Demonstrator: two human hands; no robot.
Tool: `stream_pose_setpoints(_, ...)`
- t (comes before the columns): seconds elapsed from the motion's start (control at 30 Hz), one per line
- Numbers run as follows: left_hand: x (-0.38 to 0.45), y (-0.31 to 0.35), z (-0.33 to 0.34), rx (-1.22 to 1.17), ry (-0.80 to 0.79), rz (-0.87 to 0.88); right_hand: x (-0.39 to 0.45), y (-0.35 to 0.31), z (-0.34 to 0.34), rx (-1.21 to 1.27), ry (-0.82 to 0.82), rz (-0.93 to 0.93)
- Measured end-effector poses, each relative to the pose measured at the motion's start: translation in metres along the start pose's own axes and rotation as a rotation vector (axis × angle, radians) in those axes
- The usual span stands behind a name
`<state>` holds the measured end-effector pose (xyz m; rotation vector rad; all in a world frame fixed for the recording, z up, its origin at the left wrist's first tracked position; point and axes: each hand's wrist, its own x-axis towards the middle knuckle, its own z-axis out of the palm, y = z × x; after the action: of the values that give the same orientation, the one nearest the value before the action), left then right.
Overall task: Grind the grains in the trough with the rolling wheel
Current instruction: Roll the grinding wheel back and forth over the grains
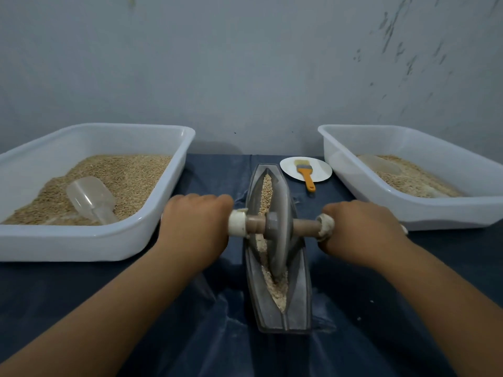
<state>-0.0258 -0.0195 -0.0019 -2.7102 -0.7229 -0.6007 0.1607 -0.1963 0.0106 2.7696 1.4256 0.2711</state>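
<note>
A grey boat-shaped trough (296, 308) lies lengthwise on the dark blue cloth in front of me. Grains (279, 291) fill its groove, whole at the far end and crushed pale at the near end. A grey rolling wheel (279, 240) stands upright in the groove near the middle, on a wooden axle (306, 226) with white-wrapped ends. My left hand (194, 227) grips the left end of the axle. My right hand (359, 229) grips the right end.
A white tub (81, 240) at the left holds grain and a clear scoop (91, 198). Another white tub (446, 213) at the right holds grain and a second scoop. An orange-handled brush (306, 175) lies on a white plate (321, 170) behind the trough. A grey wall stands close behind.
</note>
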Motion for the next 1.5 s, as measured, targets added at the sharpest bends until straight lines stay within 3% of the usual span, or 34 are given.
stream_pose_setpoints(0.17, 0.011, 0.002, -0.004, -0.011, -0.075, 0.003, 0.006, 0.002, -0.003, 0.092, -0.121, -0.006)
stream_pose_setpoints(0.3, -0.016, -0.005, -0.001, -0.083, 0.117, 0.138, -0.013, 0.012, 0.000, 0.048, -0.056, -0.079)
stream_pose_setpoints(0.4, -0.006, -0.006, 0.008, -0.086, 0.031, 0.021, -0.001, 0.004, -0.003, -0.010, 0.020, -0.072)
stream_pose_setpoints(0.57, 0.013, -0.001, 0.011, -0.043, -0.060, -0.055, 0.022, -0.005, -0.009, 0.017, -0.050, -0.037)
stream_pose_setpoints(0.67, -0.010, -0.006, 0.007, -0.081, 0.060, 0.065, -0.001, 0.004, -0.011, 0.025, -0.092, -0.071)
stream_pose_setpoints(0.77, -0.022, -0.009, 0.003, -0.108, 0.137, 0.116, -0.017, 0.004, -0.009, -0.015, -0.007, -0.090)
stream_pose_setpoints(0.87, -0.010, -0.004, 0.008, -0.089, 0.033, 0.017, -0.003, -0.004, -0.011, -0.038, 0.010, -0.046)
stream_pose_setpoints(1.03, 0.006, -0.002, 0.008, -0.074, -0.081, -0.051, 0.016, -0.006, -0.016, 0.022, -0.132, -0.036)
stream_pose_setpoints(1.1, -0.009, -0.004, 0.005, -0.075, -0.015, -0.012, 0.004, -0.002, -0.017, 0.017, -0.143, -0.055)
stream_pose_setpoints(1.2, -0.027, -0.006, 0.003, -0.109, 0.134, 0.082, -0.013, 0.001, -0.011, -0.054, -0.015, -0.078)
stream_pose_setpoints(1.3, -0.015, -0.004, 0.006, -0.074, 0.073, 0.021, -0.004, -0.005, -0.009, -0.072, 0.053, -0.029)
stream_pose_setpoints(1.5, 0.007, 0.002, 0.002, -0.036, -0.040, -0.010, 0.009, -0.004, -0.007, 0.078, -0.121, 0.003)
